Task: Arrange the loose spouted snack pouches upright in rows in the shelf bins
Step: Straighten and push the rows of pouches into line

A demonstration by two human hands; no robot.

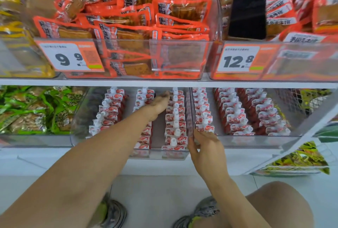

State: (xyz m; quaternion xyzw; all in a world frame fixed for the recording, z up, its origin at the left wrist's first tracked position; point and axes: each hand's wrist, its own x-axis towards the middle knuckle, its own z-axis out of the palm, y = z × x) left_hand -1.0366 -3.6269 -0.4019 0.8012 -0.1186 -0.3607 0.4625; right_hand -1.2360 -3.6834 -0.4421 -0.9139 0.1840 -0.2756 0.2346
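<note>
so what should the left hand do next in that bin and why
Probably draw the left hand back along the middle row, standing its pouches straight. It reaches deep into the clear bin, fingers at the back pouches, its arm hiding much of that row. The right hand rests at the bin's front corner, seemingly steadying it.

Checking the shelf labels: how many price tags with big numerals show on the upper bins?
2. One reading 9.9 hangs on the front of the middle upper bin; one reading 12.8 on the right bin. Others may lie outside the view.
</note>
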